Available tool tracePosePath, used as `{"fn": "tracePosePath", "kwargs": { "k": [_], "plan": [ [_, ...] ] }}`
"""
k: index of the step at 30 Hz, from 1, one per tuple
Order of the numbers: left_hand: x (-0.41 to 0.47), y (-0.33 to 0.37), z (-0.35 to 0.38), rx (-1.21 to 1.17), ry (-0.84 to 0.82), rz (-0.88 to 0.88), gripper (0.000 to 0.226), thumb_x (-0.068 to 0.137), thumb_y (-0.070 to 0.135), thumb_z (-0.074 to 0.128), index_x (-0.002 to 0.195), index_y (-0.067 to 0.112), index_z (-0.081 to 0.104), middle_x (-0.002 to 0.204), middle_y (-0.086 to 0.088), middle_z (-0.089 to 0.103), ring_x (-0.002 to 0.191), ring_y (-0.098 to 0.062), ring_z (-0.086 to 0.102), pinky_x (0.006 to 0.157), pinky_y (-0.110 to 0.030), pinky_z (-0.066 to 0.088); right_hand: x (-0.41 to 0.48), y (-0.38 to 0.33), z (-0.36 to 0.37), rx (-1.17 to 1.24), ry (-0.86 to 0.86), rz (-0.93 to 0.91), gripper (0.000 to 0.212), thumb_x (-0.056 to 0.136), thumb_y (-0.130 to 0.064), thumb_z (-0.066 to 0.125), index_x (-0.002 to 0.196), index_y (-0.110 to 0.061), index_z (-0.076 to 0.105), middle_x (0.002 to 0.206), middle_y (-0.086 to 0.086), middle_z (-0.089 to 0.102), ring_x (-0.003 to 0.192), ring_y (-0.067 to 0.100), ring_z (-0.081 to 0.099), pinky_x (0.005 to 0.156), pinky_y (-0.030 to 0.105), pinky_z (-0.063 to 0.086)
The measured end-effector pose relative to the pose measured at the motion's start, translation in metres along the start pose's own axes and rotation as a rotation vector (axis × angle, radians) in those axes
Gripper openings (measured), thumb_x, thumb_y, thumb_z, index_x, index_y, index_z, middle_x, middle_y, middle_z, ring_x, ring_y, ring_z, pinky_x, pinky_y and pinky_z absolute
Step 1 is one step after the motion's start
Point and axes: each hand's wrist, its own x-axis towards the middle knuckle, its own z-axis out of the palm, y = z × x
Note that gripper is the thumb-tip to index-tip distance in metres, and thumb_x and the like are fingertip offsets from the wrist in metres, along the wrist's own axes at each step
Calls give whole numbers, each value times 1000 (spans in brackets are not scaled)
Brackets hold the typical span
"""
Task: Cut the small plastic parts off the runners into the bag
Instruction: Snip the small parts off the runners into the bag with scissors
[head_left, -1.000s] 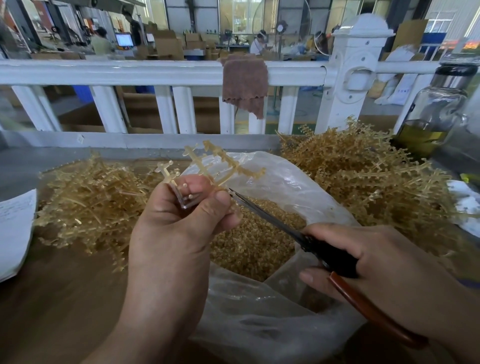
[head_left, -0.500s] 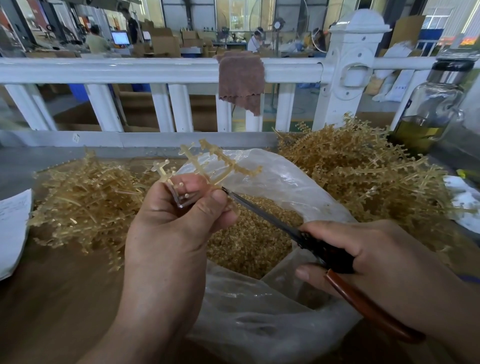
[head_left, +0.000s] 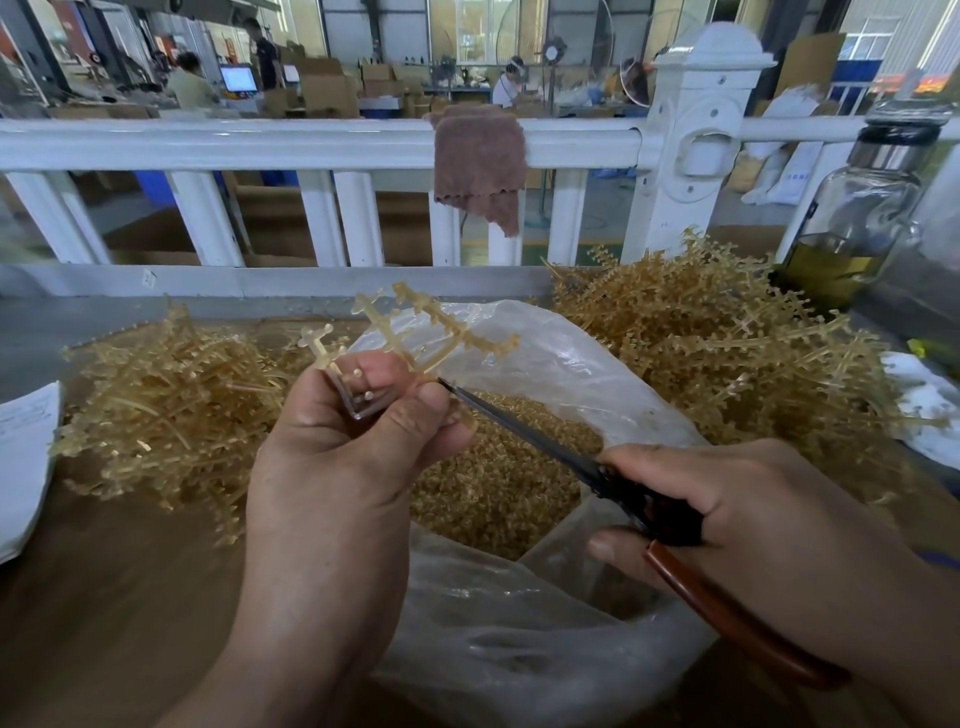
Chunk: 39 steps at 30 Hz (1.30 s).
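The left grip holds a branched amber plastic runner above the mouth of the clear plastic bag, which sits on the brown bench beneath and between both grips. The right grip, right of the left one, holds red-handled black cutters whose tip lies just beside the left grip's thumb. Small amber plastic parts lie in the bag below the blades. A tangled heap of amber runners lies left of the left grip, and a white paper sheet lies farther left. A second runner heap lies behind the right grip, with a glass bottle beyond it. A white railing stands behind everything, with a brown cloth draped over it.
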Motion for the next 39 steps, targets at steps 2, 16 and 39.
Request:
{"fn": "tracePosePath", "kwargs": {
  "k": [2, 16, 39],
  "plan": [
    [0, 0, 0, -15, 2, -8, 18, 72, 15, 73, 86, 20, 63, 77, 12, 62, 77, -11, 68, 71, -25, 58, 0, -1, 0, 1, 1, 4, 26, 80, -58, 62, 88, -33, 66, 60, -19, 58, 56, -2, 58, 48, 15, 43],
    [-3, 1, -1, -13, 19, -29, 15, 73, 17, 72, 83, 19, 61, 76, 5, 63, 71, -13, 66, 67, -26, 58, 0, -1, 2, 30, -36, 34, 32, 79, -61, 62, 87, -31, 66, 64, -14, 59, 58, 2, 58, 49, 14, 37],
    [-4, 2, -3, 39, 35, 6, 11, 75, 20, 73, 82, 22, 65, 78, 3, 66, 74, -17, 69, 69, -24, 56, -1, -8, 9, -4, 43, 63, 42, 79, -73, 48, 97, -38, 62, 70, -16, 62, 64, 3, 59, 57, 26, 46]
  ]
}}
